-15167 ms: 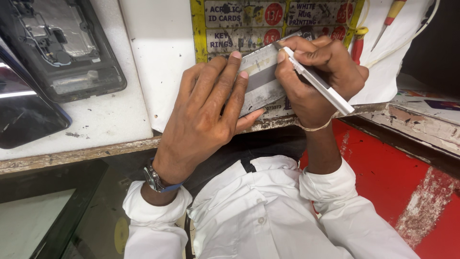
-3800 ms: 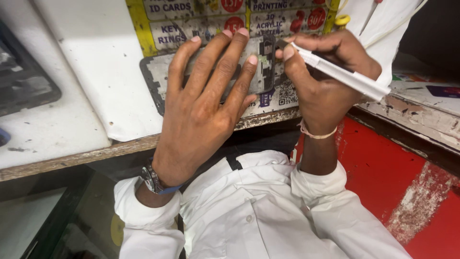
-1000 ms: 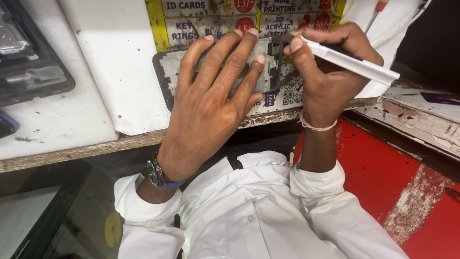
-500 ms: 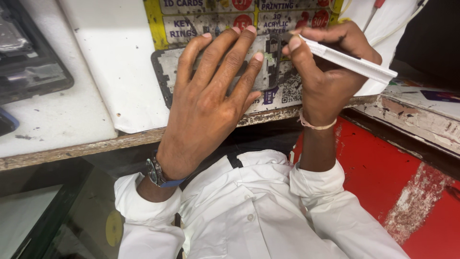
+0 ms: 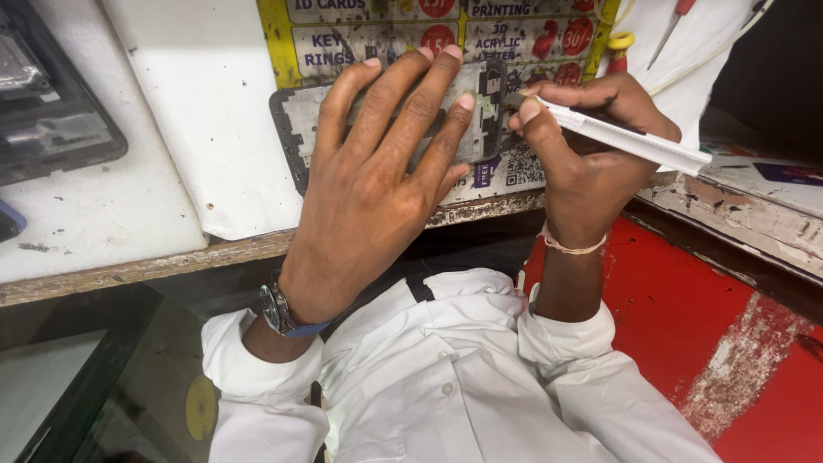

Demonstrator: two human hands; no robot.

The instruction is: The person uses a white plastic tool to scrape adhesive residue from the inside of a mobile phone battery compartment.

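Phone frame lies under left hand; right hand grips white tool.

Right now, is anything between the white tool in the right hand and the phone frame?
Nothing visible. The right hand holds the white tool with its tip at the right edge of the phone frame. The left hand lies flat on the frame, beside the tip.
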